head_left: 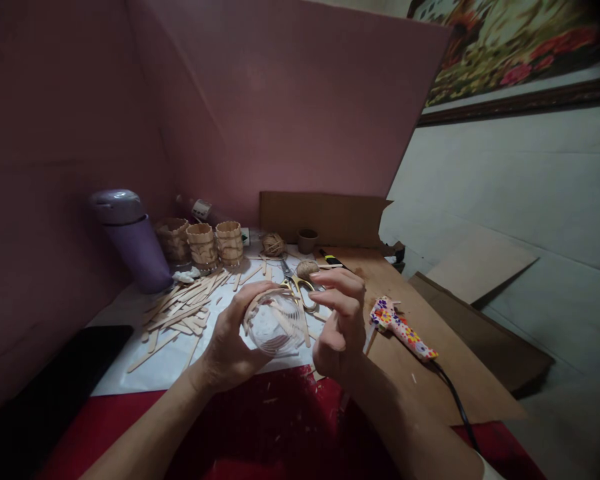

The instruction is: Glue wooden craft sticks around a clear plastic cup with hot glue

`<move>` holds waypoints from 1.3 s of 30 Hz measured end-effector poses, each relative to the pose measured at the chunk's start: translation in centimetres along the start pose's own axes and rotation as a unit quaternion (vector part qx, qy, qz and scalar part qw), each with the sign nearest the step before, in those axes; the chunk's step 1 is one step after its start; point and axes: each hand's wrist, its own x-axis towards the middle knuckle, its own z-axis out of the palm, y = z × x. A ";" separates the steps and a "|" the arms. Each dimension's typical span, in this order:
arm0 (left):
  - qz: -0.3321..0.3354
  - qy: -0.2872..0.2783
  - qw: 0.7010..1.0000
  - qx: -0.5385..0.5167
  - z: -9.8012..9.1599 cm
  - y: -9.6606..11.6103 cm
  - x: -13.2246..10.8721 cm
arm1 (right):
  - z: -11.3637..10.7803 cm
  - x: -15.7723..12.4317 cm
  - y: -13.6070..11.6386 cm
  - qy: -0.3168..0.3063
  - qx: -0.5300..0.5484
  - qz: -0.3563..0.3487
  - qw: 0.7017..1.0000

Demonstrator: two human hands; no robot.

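Note:
My left hand [230,340] is wrapped round a clear glass cup [275,323] held on its side above the table, its mouth facing me. Thin wooden craft sticks lie against the glass. My right hand [337,317] is beside the cup on the right, fingers curled and pinched at a stick by the rim. A heap of loose craft sticks [183,313] lies on white paper [130,373] to the left of my hands. Gold-handled scissors [300,287] lie just behind the cup.
Three stick-covered cups [203,243] stand at the back next to a purple flask [133,237]. A flower-patterned glue gun [400,327] with a black cord rests on brown cardboard [430,373] at right. A twine ball [273,245], a small pot [307,240], a dark phone [55,393] are around.

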 end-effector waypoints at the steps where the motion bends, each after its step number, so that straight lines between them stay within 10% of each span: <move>1: -0.007 0.002 1.000 -0.003 0.0 0.0 0.0 | 0.0 0.0 0.0 -0.003 -0.002 0.003 1.000; 16: -0.203 0.026 0.972 -0.116 0.4 0.7 0.9 | 0.2 -0.4 0.3 -0.044 0.010 0.016 0.999; 24: -0.405 0.044 0.857 -0.315 0.8 -0.6 0.7 | 0.4 -0.6 0.3 -0.094 0.002 0.045 0.995; 39: -0.347 -0.054 0.886 -0.302 1.3 -0.2 1.0 | 0.7 -0.3 1.4 -0.212 -0.022 0.116 0.970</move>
